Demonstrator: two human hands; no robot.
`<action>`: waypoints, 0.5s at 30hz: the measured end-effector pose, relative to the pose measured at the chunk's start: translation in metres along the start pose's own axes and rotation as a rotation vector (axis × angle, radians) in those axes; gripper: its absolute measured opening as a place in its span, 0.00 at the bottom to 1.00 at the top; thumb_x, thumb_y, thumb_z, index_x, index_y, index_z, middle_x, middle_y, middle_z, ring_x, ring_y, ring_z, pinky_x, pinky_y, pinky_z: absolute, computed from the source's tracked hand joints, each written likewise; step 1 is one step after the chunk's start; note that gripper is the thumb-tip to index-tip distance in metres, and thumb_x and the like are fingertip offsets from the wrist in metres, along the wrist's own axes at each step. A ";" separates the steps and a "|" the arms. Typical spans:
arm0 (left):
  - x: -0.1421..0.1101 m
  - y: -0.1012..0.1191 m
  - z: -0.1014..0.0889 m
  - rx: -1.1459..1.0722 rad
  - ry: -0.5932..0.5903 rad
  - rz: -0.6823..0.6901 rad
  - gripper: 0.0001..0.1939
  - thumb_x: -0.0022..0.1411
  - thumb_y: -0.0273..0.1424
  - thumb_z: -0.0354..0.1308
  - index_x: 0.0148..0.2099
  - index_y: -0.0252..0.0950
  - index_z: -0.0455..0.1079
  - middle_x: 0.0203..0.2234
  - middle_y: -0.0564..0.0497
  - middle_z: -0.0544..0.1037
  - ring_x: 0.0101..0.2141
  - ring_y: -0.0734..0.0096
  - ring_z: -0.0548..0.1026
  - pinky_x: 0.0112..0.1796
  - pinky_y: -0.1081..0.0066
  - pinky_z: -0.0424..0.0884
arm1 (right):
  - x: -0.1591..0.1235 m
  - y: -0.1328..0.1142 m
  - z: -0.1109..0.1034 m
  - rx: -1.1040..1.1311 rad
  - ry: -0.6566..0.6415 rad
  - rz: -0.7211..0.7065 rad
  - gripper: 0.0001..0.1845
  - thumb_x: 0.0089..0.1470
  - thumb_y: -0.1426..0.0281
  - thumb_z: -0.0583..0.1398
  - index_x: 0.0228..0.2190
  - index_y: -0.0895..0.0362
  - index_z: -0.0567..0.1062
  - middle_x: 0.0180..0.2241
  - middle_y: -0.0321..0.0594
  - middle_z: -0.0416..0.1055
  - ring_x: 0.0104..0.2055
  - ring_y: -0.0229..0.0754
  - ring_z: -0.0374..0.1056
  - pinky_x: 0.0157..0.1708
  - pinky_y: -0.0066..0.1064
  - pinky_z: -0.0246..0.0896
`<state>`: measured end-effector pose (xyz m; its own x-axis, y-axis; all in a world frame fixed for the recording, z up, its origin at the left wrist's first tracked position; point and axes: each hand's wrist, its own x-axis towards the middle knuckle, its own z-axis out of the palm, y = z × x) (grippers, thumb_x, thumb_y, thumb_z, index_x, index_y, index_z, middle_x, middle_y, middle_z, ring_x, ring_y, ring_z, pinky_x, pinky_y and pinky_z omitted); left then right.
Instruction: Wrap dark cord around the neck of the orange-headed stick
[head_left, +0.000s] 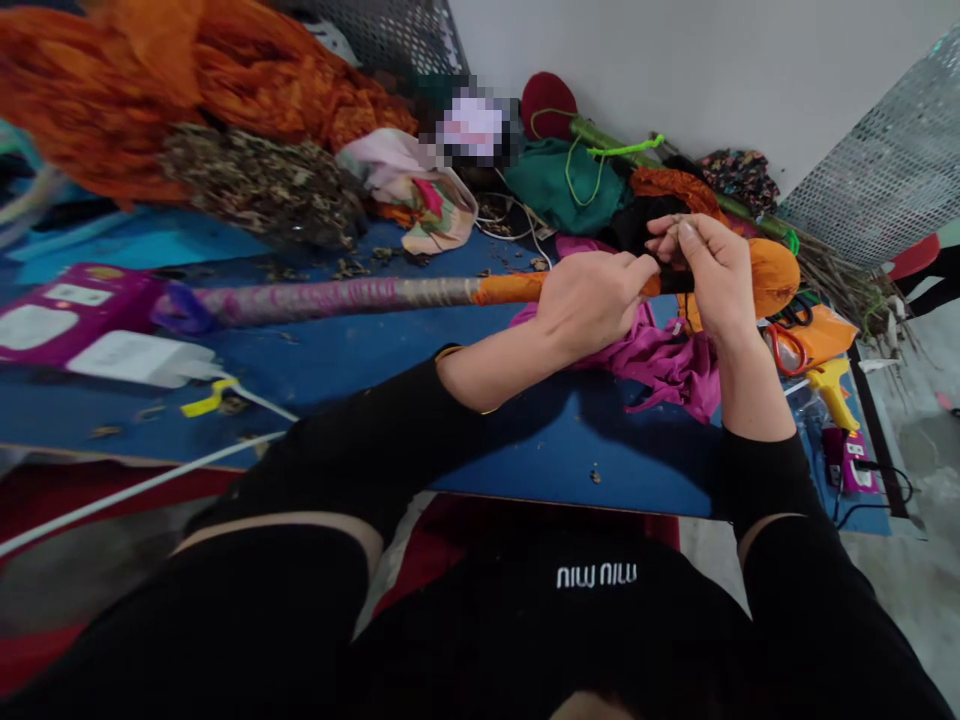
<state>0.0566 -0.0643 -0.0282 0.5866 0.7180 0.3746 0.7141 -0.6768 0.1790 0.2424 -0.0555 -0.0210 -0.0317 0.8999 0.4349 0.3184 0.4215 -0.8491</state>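
Note:
A long stick (330, 300) lies across the blue table. It is wrapped in purple and grey toward the left and in orange cloth nearer my hands, with a rounded orange cloth head (778, 282) at the right end. My left hand (596, 300) is closed over the orange part. Just to its right, my right hand (716, 265) has thumb and fingers pinched together above a dark band (673, 284) on the stick. Whatever lies in that pinch is too small to make out. Crumpled magenta cloth (660, 360) lies beneath both hands.
Orange cloth (225, 80) and dried plant matter (259, 185) are heaped at the back left. A purple power strip (82, 310) sits at left, its white cable (142, 490) crossing the front edge. A yellow glue gun (834, 392) lies at right. Behind stands another stick with a red head (548, 102).

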 end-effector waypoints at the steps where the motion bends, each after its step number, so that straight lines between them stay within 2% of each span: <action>1: 0.001 -0.002 -0.001 0.000 0.006 -0.007 0.23 0.72 0.28 0.52 0.63 0.34 0.80 0.51 0.39 0.88 0.49 0.45 0.86 0.46 0.56 0.78 | 0.000 -0.002 -0.003 0.013 0.027 -0.006 0.27 0.66 0.42 0.64 0.32 0.52 0.79 0.39 0.38 0.81 0.42 0.41 0.79 0.47 0.36 0.79; 4: 0.003 -0.011 -0.006 -0.019 0.038 -0.054 0.22 0.72 0.30 0.55 0.63 0.36 0.80 0.50 0.41 0.88 0.50 0.46 0.86 0.48 0.57 0.78 | -0.001 -0.015 -0.022 0.046 0.080 0.018 0.23 0.67 0.47 0.66 0.31 0.52 0.78 0.33 0.36 0.78 0.30 0.37 0.73 0.34 0.32 0.72; 7: 0.005 -0.023 -0.017 -0.022 0.070 -0.108 0.21 0.72 0.33 0.55 0.62 0.39 0.81 0.50 0.44 0.88 0.50 0.52 0.86 0.49 0.60 0.77 | -0.003 -0.029 -0.053 0.024 0.108 0.103 0.18 0.66 0.56 0.69 0.29 0.53 0.77 0.26 0.34 0.74 0.19 0.32 0.58 0.21 0.31 0.54; 10: 0.006 -0.036 -0.030 -0.013 0.082 -0.118 0.21 0.71 0.34 0.57 0.61 0.42 0.82 0.50 0.46 0.89 0.51 0.54 0.86 0.50 0.62 0.76 | -0.003 -0.035 -0.087 -0.006 0.199 0.134 0.17 0.62 0.63 0.72 0.25 0.54 0.76 0.20 0.30 0.67 0.16 0.29 0.48 0.18 0.33 0.35; 11: 0.007 -0.041 -0.034 -0.002 0.065 -0.125 0.21 0.70 0.34 0.58 0.61 0.43 0.82 0.49 0.46 0.89 0.51 0.52 0.86 0.50 0.61 0.77 | -0.002 -0.034 -0.097 -0.007 0.230 0.139 0.18 0.61 0.64 0.73 0.24 0.54 0.76 0.18 0.29 0.64 0.16 0.28 0.46 0.18 0.34 0.32; 14: 0.009 -0.056 -0.044 0.009 0.002 -0.149 0.21 0.65 0.34 0.63 0.58 0.45 0.85 0.45 0.45 0.90 0.50 0.45 0.86 0.48 0.56 0.78 | 0.004 -0.018 -0.120 0.047 0.279 0.158 0.18 0.60 0.60 0.74 0.26 0.52 0.75 0.19 0.27 0.60 0.17 0.29 0.42 0.20 0.33 0.34; 15: 0.009 -0.061 -0.047 -0.033 -0.001 -0.118 0.20 0.63 0.34 0.65 0.56 0.47 0.86 0.42 0.47 0.90 0.48 0.46 0.87 0.48 0.57 0.79 | 0.008 -0.009 -0.125 0.082 0.286 0.168 0.18 0.61 0.58 0.73 0.27 0.51 0.74 0.20 0.26 0.60 0.18 0.29 0.40 0.21 0.32 0.37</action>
<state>0.0003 -0.0242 0.0065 0.4994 0.7933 0.3482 0.7655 -0.5923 0.2515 0.3579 -0.0665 0.0277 0.2856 0.8948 0.3433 0.2194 0.2876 -0.9323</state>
